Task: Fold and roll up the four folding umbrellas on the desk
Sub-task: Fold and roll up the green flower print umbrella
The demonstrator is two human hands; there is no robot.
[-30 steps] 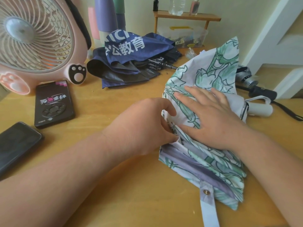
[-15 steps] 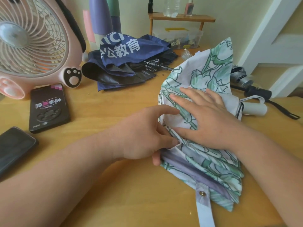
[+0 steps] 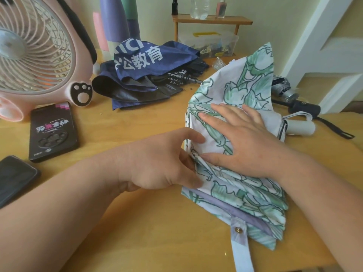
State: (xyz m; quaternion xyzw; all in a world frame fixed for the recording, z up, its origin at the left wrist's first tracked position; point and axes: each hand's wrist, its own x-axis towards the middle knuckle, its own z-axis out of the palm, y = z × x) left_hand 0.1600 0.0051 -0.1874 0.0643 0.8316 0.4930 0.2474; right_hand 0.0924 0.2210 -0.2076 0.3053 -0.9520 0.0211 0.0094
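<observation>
A white umbrella with a green leaf print (image 3: 241, 81) lies collapsed on the wooden desk (image 3: 157, 222), its white handle (image 3: 299, 128) pointing right and its snap strap (image 3: 240, 244) hanging toward me. My right hand (image 3: 241, 140) lies flat on its canopy, fingers straight. My left hand (image 3: 163, 160) pinches a fold at the canopy's left edge. A navy umbrella with white lettering (image 3: 149, 75) lies loosely bunched behind. A grey umbrella with a black handle (image 3: 288, 95) lies at the far right.
A pink desk fan (image 3: 39, 55) stands at the left, with a black box (image 3: 52, 132) and a dark phone (image 3: 15, 177) in front of it. A small wooden shelf (image 3: 212, 20) and a clear plastic box (image 3: 210, 43) sit at the back.
My left fingers have worked along the canopy's left edge, index finger now stretched onto the fabric. My right hand stays pressed flat on the canopy. The view has shifted slightly.
</observation>
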